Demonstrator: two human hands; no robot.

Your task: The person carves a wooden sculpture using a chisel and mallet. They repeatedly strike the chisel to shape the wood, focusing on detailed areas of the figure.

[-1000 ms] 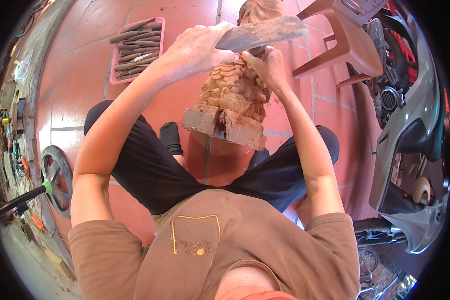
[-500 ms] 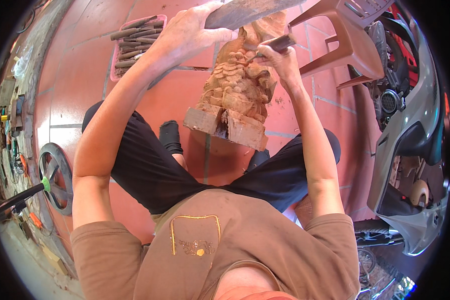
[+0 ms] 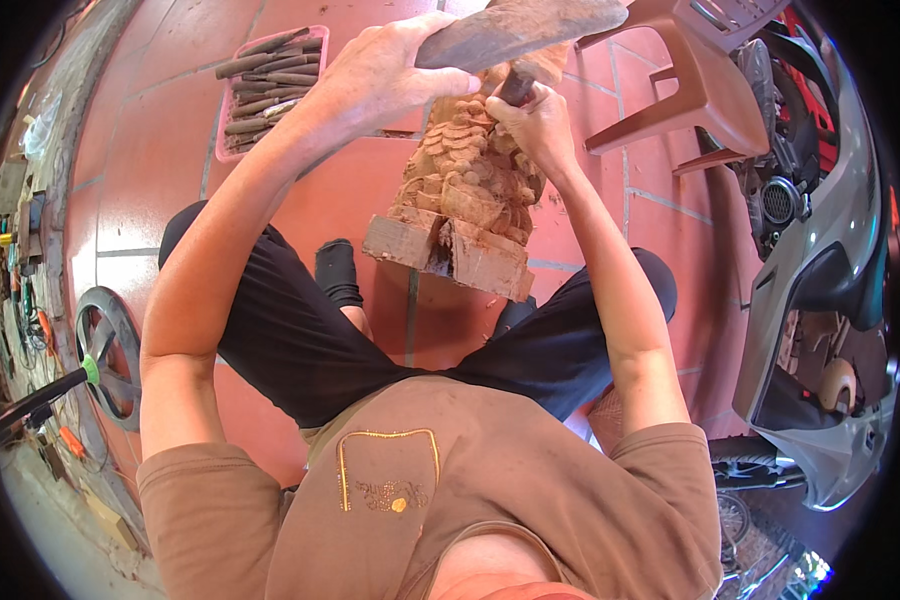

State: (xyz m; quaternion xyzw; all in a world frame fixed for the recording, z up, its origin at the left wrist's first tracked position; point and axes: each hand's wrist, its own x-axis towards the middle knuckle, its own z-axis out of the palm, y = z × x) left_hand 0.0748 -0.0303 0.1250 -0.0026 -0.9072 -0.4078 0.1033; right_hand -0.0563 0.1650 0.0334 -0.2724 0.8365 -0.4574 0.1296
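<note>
Head view: one carved wood block (image 3: pixel 460 190), orange-brown, work judged well advanced but unfinished.

Position: above the red tile floor (image 3: pixel 130 205), between the person's knees, running away from the body; whether it lay flat could not be told.

Done: the middle stretch, closely shaped, with rows of overlapping scale-like lobes on the left and deeper rounded swells on the right.

Left: the near end, square, flat-faced and apparently uncarved, parted by a dark cleft; surfaces generally looked rough and matt, with no polish or coating seen, so smoothing was judged outstanding. Far end mostly covered, its state not fully readable.

Left hand (image 3: pixel 385 75): closed around one end of a heavy wooden bat (image 3: pixel 520 35), grey-brown, worn, held across the block's far part.

Right hand (image 3: pixel 540 125): fingers pinching the dark handle of a tool (image 3: pixel 517 88) against the block's upper right; working tip hidden, contact between bat and handle not certain.

Alongside: one pink basket (image 3: pixel 220 130) of dark-handled tools (image 3: pixel 270 88), on the floor to the left.
</note>
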